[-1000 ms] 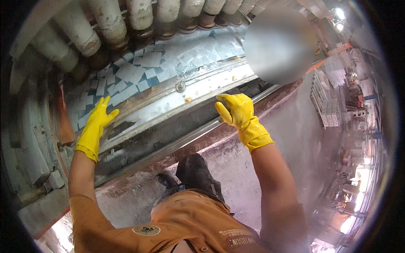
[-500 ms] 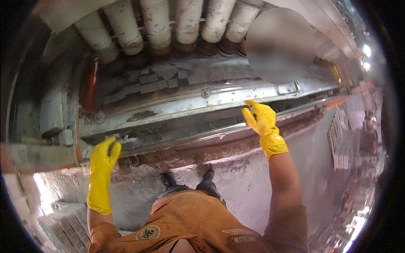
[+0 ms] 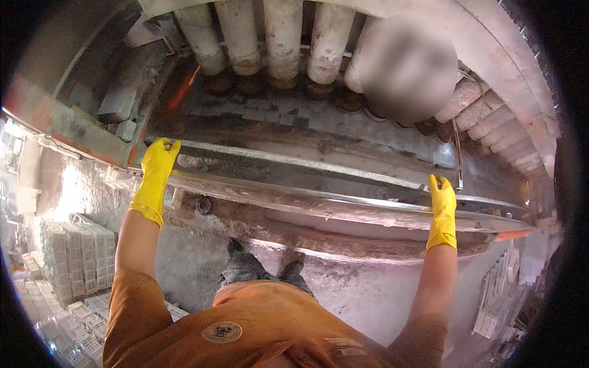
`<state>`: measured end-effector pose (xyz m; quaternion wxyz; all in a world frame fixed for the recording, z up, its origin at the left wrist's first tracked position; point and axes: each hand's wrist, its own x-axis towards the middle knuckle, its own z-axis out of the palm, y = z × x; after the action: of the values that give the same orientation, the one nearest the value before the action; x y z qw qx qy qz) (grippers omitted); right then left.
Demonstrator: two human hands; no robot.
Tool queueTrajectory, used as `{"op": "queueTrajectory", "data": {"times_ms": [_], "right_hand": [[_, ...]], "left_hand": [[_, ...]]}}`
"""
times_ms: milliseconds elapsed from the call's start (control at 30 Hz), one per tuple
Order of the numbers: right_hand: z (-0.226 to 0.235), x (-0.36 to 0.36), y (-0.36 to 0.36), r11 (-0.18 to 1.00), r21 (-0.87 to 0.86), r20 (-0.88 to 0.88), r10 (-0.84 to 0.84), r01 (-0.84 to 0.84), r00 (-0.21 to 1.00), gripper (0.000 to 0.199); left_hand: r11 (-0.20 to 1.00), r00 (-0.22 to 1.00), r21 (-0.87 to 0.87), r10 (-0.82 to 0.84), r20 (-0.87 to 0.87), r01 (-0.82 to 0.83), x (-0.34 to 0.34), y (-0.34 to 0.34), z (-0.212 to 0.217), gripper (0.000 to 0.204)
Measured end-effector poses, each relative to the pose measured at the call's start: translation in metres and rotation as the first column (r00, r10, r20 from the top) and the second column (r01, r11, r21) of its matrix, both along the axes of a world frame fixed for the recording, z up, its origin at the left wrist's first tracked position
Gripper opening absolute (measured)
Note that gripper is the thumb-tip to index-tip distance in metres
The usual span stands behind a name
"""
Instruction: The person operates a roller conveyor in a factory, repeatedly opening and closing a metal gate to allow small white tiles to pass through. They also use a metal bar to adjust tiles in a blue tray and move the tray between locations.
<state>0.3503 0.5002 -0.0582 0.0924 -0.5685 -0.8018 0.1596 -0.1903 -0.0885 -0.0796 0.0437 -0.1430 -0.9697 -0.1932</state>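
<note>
Free room above trough (image 3: 276, 176), btwn L hand (image 3: 157, 165) & R hand (image 3: 442, 199); low front approach blocked by rail (image 3: 307, 197); far side, cols (image 3: 283, 43) in the way w/ narrow gaps.

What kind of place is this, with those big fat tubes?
It looks like a factory or industrial workshop: a row of thick, grimy cylinders stands beyond a long metal rail, and pale stacks sit on the dirty floor.
</note>
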Motion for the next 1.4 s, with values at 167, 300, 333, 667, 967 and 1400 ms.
{"op": "queueTrajectory", "data": {"times_ms": [167,300,333,667,967,1400], "right_hand": [[0.024,-0.024,-0.020,0.995,-0.075,0.099,-0.052,0.060,0.994,0.070],[0.034,-0.025,-0.026,0.988,-0.108,0.079,-0.104,0.112,0.992,0.081],[0.023,-0.017,-0.015,0.996,-0.023,0.104,-0.082,0.085,0.991,0.083],[-0.006,-0.008,0.016,0.845,0.490,-0.094,-0.193,0.214,0.977,0.098],[0.012,-0.022,0.012,0.899,0.388,-0.004,-0.216,0.201,0.976,0.102],[0.023,-0.045,0.039,0.958,0.207,-0.052,-0.190,0.197,0.980,0.099]], "left_hand": [[0.997,0.992,0.066,0.047,-0.114,-0.039,-0.001,-0.002,0.001,0.052],[0.992,0.985,0.111,0.076,-0.155,-0.059,-0.008,0.000,-0.006,0.048],[0.991,0.983,0.118,0.085,-0.161,-0.066,-0.007,0.003,-0.006,0.047],[0.994,0.987,0.083,0.085,-0.136,-0.074,-0.036,-0.007,-0.016,0.051],[0.982,0.973,0.010,0.189,-0.133,-0.190,-0.023,0.006,0.016,0.051],[0.984,0.985,-0.054,0.166,-0.047,-0.168,-0.036,0.027,0.056,0.055]]}}
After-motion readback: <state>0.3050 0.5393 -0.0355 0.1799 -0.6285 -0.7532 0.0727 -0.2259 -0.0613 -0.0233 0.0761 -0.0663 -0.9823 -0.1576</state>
